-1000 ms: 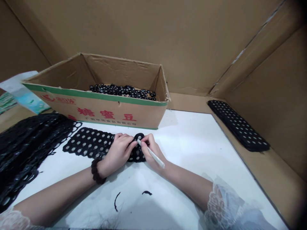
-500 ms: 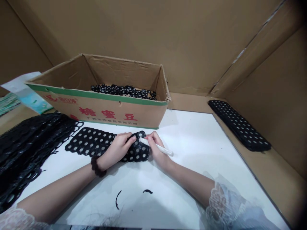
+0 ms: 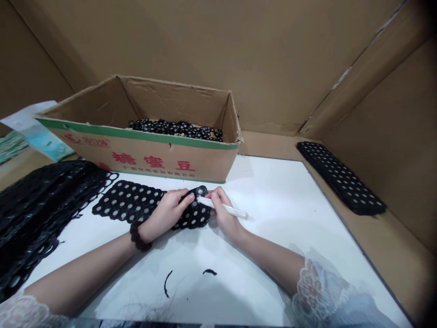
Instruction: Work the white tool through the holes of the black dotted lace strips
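A black perforated sheet with round holes lies flat on the white table. My left hand presses down on the sheet's right part, fingers curled over it near a black ring at the sheet's right end. My right hand pinches a thin white stick tool, whose tip touches the sheet beside that ring. A dark bead bracelet sits on my left wrist.
An open cardboard box with several black rings inside stands behind the hands. A heap of black punched-out sheets lies at left. A stack of perforated sheets rests at right. Small black scraps lie near me. Cardboard walls surround the table.
My right hand turned the white stick from pointing toward me to lying nearly level, its tip at the ring. The sheet's right end shifted slightly right.
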A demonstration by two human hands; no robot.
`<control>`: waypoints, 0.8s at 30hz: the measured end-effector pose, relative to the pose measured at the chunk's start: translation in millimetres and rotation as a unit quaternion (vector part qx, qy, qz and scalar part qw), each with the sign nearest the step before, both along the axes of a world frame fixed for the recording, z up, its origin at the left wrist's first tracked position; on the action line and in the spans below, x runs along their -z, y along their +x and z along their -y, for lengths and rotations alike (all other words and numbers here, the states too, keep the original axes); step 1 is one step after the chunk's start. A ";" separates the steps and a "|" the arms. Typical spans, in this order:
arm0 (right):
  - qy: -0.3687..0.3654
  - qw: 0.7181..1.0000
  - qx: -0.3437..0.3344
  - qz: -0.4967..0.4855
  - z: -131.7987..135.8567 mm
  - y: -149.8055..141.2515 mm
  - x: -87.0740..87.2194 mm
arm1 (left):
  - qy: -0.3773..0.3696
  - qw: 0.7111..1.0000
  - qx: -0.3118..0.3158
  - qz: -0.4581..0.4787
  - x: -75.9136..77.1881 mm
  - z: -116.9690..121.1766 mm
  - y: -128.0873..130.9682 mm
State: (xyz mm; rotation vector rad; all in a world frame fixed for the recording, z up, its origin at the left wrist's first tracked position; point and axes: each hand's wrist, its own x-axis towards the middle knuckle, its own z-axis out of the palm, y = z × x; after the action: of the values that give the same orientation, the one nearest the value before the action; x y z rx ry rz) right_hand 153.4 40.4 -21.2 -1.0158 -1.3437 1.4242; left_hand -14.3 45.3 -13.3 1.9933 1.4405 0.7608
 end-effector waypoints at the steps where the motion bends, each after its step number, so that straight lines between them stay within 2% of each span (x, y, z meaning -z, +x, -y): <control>1: 0.004 1.000 0.002 0.003 0.3 -0.4 -0.1 | 0.003 1.000 -0.004 0.000 0.1 0.1 -0.1; 7: 0.021 1.000 0.005 0.012 1.8 -0.7 1.5 | 0.008 1.000 -0.008 -0.001 -0.3 1.0 -0.2; 12: 0.014 1.000 -0.001 0.005 1.5 0.5 1.2 | -0.030 0.999 0.000 0.011 -1.6 0.8 -0.5; 15: 0.014 1.000 0.003 0.012 1.2 0.1 1.5 | -0.008 1.000 0.000 -0.007 -1.9 1.4 0.9; 19: 0.051 0.998 0.009 0.036 2.5 -2.8 3.9 | 0.020 0.999 -0.032 -0.026 -3.0 5.1 5.4; 24: 0.102 0.989 -0.015 0.110 6.4 -6.9 5.4 | 0.060 0.990 -0.092 -0.086 -7.2 12.0 9.5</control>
State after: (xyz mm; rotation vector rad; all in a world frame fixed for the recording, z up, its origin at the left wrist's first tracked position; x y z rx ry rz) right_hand 146.5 34.0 -26.6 -1.0426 -1.6344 1.1932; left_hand -4.8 33.3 -6.1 2.0791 1.7353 0.7843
